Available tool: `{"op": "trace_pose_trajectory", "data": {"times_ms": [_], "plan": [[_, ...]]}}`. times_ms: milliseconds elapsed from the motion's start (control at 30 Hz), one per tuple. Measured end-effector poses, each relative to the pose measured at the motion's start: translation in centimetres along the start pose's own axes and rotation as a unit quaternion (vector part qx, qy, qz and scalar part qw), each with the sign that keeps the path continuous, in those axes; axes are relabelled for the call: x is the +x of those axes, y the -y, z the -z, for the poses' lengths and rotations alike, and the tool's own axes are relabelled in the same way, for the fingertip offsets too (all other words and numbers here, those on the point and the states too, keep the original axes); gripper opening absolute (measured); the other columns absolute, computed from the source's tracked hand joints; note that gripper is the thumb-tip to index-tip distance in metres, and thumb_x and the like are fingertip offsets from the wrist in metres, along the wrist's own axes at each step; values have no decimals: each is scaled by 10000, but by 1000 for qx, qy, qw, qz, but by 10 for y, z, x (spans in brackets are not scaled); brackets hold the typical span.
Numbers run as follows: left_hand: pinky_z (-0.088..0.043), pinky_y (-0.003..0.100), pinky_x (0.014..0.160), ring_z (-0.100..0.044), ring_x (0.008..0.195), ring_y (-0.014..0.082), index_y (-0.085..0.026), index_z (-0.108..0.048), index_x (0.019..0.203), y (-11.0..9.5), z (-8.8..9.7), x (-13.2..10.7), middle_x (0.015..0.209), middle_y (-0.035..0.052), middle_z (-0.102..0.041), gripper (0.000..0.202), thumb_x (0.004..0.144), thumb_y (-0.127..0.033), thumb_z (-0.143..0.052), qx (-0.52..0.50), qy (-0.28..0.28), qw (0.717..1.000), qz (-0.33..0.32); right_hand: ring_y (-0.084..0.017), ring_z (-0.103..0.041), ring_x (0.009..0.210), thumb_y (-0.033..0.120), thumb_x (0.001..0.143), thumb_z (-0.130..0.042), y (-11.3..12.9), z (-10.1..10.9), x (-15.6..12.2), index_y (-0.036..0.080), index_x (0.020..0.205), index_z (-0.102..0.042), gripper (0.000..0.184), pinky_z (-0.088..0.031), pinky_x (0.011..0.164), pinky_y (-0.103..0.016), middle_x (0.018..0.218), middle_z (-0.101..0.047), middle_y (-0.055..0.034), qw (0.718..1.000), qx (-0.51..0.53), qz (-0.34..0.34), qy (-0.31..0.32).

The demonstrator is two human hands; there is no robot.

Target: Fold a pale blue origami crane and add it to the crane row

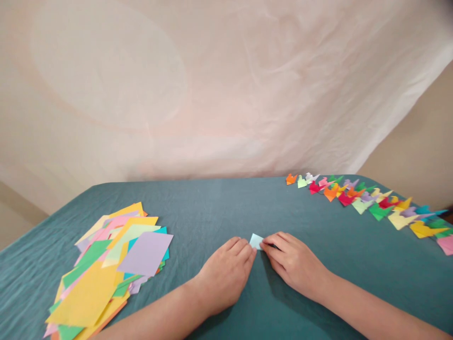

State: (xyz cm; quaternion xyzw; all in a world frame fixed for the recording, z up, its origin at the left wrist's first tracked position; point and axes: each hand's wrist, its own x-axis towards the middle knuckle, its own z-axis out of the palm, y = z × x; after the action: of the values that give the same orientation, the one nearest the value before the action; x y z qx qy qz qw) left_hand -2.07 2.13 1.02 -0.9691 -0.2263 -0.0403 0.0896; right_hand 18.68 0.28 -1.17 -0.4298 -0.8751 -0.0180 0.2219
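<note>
Teal cloth-covered table (pixel 219 208): left hand (pixel 226 269) and right hand (pixel 293 262) pinch small pale-blue folded paper (pixel 255 241) between fingertips. Loose coloured paper squares (pixel 106 274) far left of grip; folded paper cranes (pixel 368 200) far right.

Paper stack (pixel 109 269) lies left on the table (pixel 212 208), folded figures (pixel 371 200) right, small paper (pixel 256 241) between left hand (pixel 226 271) and right hand (pixel 293 259).

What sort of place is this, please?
Probably a craft table for origami, perhaps at home: a pile of coloured paper squares, a row of folded paper figures on the teal tablecloth, and the left hand and right hand touching a pale blue paper.
</note>
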Motion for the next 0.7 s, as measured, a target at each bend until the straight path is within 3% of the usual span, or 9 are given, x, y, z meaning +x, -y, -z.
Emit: {"op": "trace_pose_trajectory", "data": {"times_ms": [233,567,700], "plan": [[-298,373,1006,-464,1101,239,-76,-461,1223,2,3,1,1120,119,-559,377,861,-168,-408,-8,23,1000,-6,-189,-531,794,159,887,-448,-1,0,4,196,1055,-606,233,-449,704,-335,833,-579,-67,999,20,-24,15],[-349,379,972,-469,1146,249,-150,-472,1228,0,9,-4,1227,115,-529,356,881,-197,-410,-48,25,999,1,-169,-520,796,158,849,-527,-6,-9,8,199,816,-574,71,-406,728,-320,850,-572,-29,979,162,-121,-1],[-357,390,965,-483,1131,254,-148,-483,1217,11,14,-6,1252,126,-517,376,843,-164,-451,-110,38,993,-20,-168,-521,800,171,839,-542,-7,-7,8,201,789,-560,61,-396,732,-315,851,-573,-23,972,190,-138,8]]}}
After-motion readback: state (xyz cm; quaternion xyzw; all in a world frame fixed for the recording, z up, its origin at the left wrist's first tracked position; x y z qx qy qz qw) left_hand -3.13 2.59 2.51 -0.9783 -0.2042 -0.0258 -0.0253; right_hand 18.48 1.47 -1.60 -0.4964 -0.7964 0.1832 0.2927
